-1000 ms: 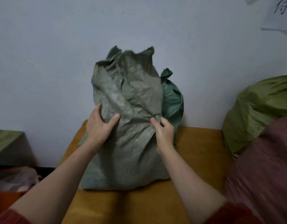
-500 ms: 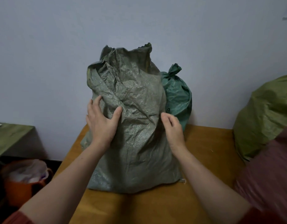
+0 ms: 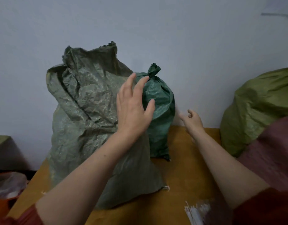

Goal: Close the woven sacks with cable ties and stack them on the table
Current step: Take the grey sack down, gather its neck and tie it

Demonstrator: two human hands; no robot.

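Grey-green woven sack [image 3: 85, 120] stood upright on the wooden tabletop [image 3: 180, 161], toward the L side, base near the front edge. Mouth was open and untied, w/ the top fabric crumpled, creased and flopped into loose folds; frayed white threads showed at the bottom corners. Coarse plastic weave, slight sheen.

Dark green woven sack [image 3: 161, 111] stood just behind and R of it at the back edge, against the wall. It was smaller, w/ the neck gathered into a tuft on top; the tie itself was too small to make out. Its L side was hidden by the front sack and the hand.

L hand [image 3: 133, 108] was raised in front of both sacks, fingers spread and straight, gripping nothing; can't tell if the palm touched fabric. It blocked the spot where the sacks meet. R hand [image 3: 192, 122] hung over the tabletop near the back edge, R of the dark sack, motion-blurred, fingers loosely curled, holding nothing. Both sleeves were red.

Bundle of white cable ties [image 3: 195, 213] lay at the front edge, R part, blurred and cut off by the frame bottom.

Off the R edge was an olive-green sack [image 3: 256, 108], bulging and partly cut off. Maroon fabric [image 3: 276, 153] in front of it was too blurred to identify. Beyond the L edge, lower down, were an orange bin [image 3: 0, 207] w/ a clear plastic liner and a green-topped block [image 3: 0, 142].
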